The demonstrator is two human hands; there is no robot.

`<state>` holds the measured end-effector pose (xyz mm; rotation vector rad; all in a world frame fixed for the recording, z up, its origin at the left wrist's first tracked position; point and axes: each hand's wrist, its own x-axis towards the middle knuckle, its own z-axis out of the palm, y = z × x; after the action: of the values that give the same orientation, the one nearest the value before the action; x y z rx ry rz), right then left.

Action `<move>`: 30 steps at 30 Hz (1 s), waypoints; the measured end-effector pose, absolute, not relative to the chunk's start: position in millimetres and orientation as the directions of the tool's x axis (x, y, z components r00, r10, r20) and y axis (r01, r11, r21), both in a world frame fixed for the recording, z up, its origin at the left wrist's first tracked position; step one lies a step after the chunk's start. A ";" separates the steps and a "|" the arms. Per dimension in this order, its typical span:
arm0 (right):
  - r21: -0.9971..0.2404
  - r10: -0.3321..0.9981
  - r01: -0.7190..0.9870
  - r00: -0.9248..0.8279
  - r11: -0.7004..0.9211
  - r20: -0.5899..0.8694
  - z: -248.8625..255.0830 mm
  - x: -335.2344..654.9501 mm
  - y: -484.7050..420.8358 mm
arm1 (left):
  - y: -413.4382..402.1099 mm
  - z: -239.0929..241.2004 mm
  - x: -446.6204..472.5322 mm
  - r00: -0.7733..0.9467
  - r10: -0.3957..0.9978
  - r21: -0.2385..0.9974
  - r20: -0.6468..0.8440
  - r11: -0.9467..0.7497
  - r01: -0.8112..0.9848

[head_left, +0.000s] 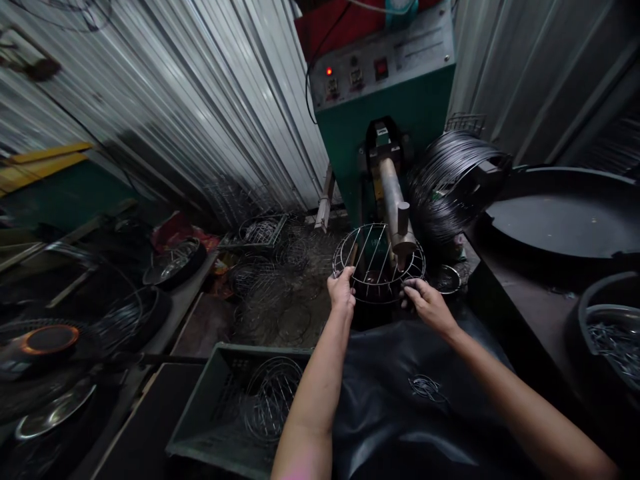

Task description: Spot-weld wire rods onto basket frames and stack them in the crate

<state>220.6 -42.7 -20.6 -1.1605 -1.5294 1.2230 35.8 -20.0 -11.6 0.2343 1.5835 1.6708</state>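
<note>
A round wire rack (379, 283), with parallel wires across a double-ring rim, is held tilted beneath the welding machine's metal arm (394, 193). My left hand (342, 291) is closed around its left rim, thumb on top. At the front right of the rim, my right hand (424, 301) pinches its fingers together, close to the electrode tip. Whether those fingers hold the rim or a small wire piece is hidden. Several small bent wire pieces (426, 388) lie on the black apron (380, 400) over my lap.
The green welding machine (340, 140) has a lit red lamp. A wire coil (450, 180) hangs right of its arm. At lower left, a green crate (200, 407) contains wire rings. On the right are a large dark pan (565, 220) and a tub (580, 320) of metal pieces.
</note>
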 end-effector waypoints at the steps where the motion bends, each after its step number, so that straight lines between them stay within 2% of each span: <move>1: -0.984 0.975 0.155 -0.216 0.090 0.055 -18.2 220.7 -41.8 | -20.1 -10.9 36.0 -0.658 0.649 0.901 -0.383 0.106 -0.420; 7: -0.983 0.979 0.163 -0.196 0.086 0.053 -10.9 222.2 -37.2 | -20.7 -2.5 36.9 -0.670 0.635 0.902 -0.384 0.102 -0.420; 16: -0.982 0.981 -0.050 0.074 0.183 0.179 -23.5 216.7 -56.8 | -21.4 -10.0 37.8 -0.655 0.641 0.892 -0.401 0.108 -0.440; 22: -0.960 0.982 0.207 -0.063 0.187 0.178 -29.5 218.9 -53.9 | -22.1 -13.2 37.9 -0.655 0.653 0.900 -0.380 0.098 -0.424; 30: -0.956 0.973 0.224 -0.170 0.191 0.155 -36.3 224.5 -50.2 | -22.7 -11.0 35.7 -0.642 0.663 0.899 -0.384 0.109 -0.425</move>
<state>224.5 -50.2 -36.3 -1.1721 -1.5772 1.0597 35.7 -22.7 -11.0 0.2416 1.5609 1.6617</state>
